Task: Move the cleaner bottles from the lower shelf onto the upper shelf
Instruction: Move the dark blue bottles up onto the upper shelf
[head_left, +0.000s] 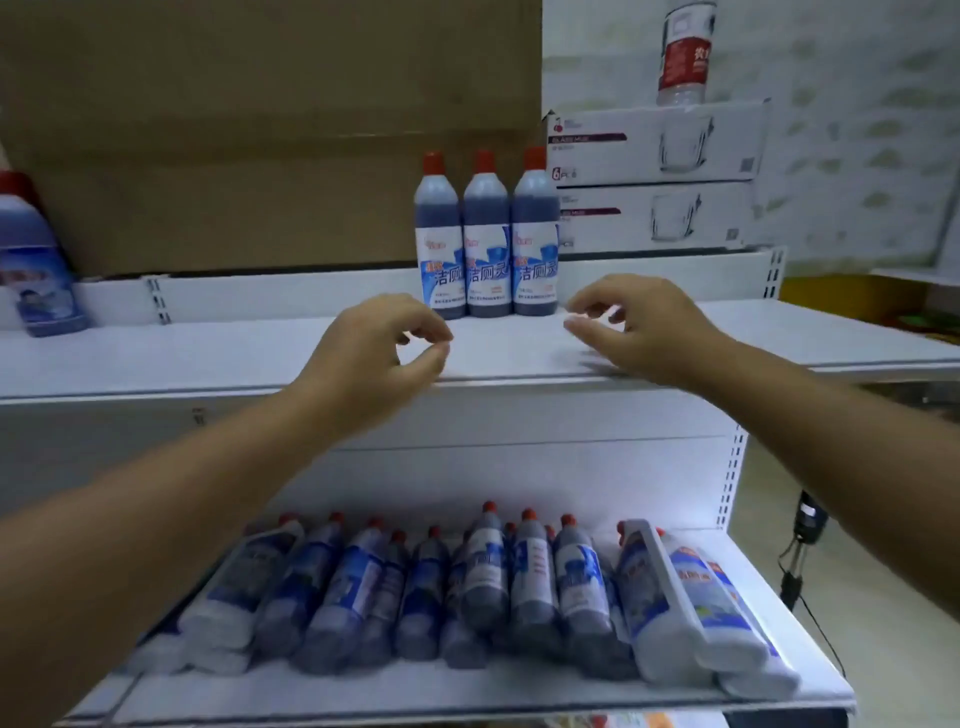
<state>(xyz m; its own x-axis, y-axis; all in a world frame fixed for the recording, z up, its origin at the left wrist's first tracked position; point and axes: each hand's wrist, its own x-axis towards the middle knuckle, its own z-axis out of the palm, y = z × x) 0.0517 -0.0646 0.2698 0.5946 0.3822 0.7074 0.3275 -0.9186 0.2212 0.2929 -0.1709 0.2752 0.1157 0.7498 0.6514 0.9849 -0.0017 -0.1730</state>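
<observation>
The white upper shelf holds 3 upright cleaner bottles; I see left grip and right grip loosely curled, empty.

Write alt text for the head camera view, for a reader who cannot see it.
Two empty hands, the left hand and the right hand, hover over the white upper shelf, just in front of three upright blue cleaner bottles with red caps. Many more such bottles crowd the lower shelf below.
</observation>
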